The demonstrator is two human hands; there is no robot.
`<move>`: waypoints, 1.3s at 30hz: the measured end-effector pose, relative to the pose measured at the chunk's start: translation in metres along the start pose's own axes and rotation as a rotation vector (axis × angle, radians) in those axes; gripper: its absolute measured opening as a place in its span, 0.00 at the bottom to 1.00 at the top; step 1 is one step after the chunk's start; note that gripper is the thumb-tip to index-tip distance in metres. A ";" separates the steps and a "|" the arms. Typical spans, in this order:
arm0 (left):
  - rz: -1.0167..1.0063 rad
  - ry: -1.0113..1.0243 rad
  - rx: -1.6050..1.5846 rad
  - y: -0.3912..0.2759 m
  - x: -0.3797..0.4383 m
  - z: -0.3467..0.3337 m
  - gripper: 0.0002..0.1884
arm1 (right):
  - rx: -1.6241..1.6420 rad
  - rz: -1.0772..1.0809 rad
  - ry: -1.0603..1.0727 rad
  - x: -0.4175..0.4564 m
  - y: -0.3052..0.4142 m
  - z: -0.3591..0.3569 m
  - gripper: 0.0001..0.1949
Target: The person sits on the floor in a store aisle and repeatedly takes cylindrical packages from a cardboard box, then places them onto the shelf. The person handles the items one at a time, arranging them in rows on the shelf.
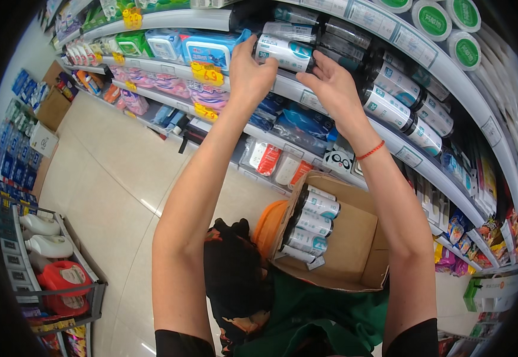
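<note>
A black-and-white wrapped roll [284, 53] lies at the front of a shelf, between my two hands. My left hand [252, 69] touches its left end with fingers and thumb. At its right end is my right hand [330, 82], fingers curled and thumb apart; whether they touch the roll is hard to tell. Similar rolls are stacked behind it, and more rolls [388, 106] lie farther right on the same shelf. Below my hands, an open cardboard box [352, 232] holds several like rolls [315, 223] along its left side.
Packs of wipes [210, 51] stand left of the roll, above a white shelf edge [303, 91] with price tags. Lower shelves hold pink packs [207, 94] and power strips [263, 156]. An orange stool or tub [268, 227] is beside the box. A rack with bottles [51, 245] stands at the lower left.
</note>
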State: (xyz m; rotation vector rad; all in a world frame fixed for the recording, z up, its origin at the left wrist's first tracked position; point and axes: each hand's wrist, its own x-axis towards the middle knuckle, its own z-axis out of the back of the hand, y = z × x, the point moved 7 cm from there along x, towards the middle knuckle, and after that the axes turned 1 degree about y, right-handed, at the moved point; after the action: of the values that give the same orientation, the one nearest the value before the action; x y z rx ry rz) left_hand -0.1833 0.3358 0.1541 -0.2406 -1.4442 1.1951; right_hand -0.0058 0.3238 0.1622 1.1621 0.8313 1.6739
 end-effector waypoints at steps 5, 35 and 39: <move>0.005 -0.035 -0.037 -0.013 -0.011 0.013 0.31 | -0.005 0.031 0.007 -0.012 0.011 -0.001 0.38; 0.089 0.049 -0.302 -0.089 -0.113 0.031 0.30 | 0.071 0.010 0.021 -0.124 0.046 0.043 0.35; 0.115 0.070 -0.302 -0.097 -0.130 0.027 0.30 | 0.133 -0.005 0.006 -0.145 0.047 0.052 0.34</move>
State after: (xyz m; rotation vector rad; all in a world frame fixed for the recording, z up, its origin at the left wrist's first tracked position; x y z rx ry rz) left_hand -0.1221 0.1827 0.1527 -0.5751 -1.5628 1.0448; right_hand 0.0501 0.1731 0.1724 1.2451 0.9607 1.6391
